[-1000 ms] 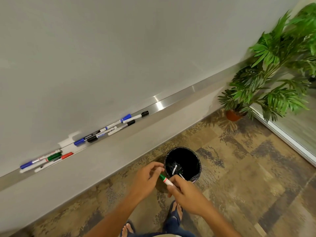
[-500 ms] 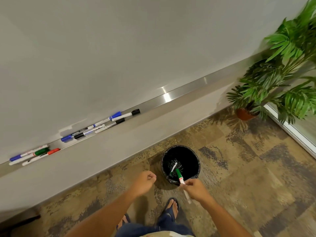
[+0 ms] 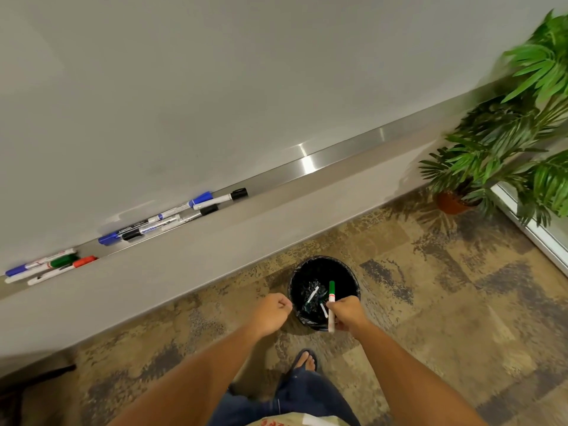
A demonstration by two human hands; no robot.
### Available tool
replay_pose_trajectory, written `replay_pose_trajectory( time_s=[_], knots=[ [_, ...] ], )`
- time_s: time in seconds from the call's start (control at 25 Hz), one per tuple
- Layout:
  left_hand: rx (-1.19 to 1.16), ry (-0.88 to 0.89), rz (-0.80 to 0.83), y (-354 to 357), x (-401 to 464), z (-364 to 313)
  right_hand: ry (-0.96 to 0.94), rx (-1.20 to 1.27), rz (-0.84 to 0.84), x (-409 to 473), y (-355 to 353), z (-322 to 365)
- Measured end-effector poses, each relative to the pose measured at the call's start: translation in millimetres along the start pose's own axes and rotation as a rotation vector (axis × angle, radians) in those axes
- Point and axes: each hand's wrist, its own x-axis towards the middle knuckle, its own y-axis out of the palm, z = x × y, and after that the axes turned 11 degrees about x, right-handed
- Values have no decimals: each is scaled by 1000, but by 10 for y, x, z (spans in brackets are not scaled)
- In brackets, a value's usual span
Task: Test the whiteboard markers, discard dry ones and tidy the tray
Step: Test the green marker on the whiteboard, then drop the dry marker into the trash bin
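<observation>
My right hand [image 3: 346,313] grips a green-capped white marker [image 3: 331,298], held upright over the near rim of a black-lined waste bin [image 3: 345,270] on the floor. Discarded markers [image 3: 313,295] lie inside the bin. My left hand [image 3: 272,312] is a closed fist just left of the bin, holding nothing. On the metal tray [image 3: 338,158] under the whiteboard [image 3: 215,87] lie a group of blue and black markers [image 3: 175,215] and, further left, a group with blue, green and red caps [image 3: 52,265].
A potted palm [image 3: 504,142] stands in a brown pot at the right by a white frame edge. Patterned carpet covers the floor. My sandalled foot [image 3: 305,361] is just behind the bin.
My hands have parted: the left let go of the marker and closed into a fist. The right carried the green marker over the bin and turned it upright.
</observation>
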Motion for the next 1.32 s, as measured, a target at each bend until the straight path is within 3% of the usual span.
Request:
replay_pose_trajectory(
  time_s=[0.48,0.88,1.12,1.32],
  knots=[
    [-46,-35,-23,146,193,145,-30,-82,-104,404,-148,56],
    [-59,-14,-97,-129,38,-63,-26,66,14,-61,-158,123],
    [-44,-16,-167,-388,-76,-120,-220,134,147,-375,12,487],
    [-117,-33,-328,-705,-203,-119,-361,110,242,-635,205,985]
  ],
)
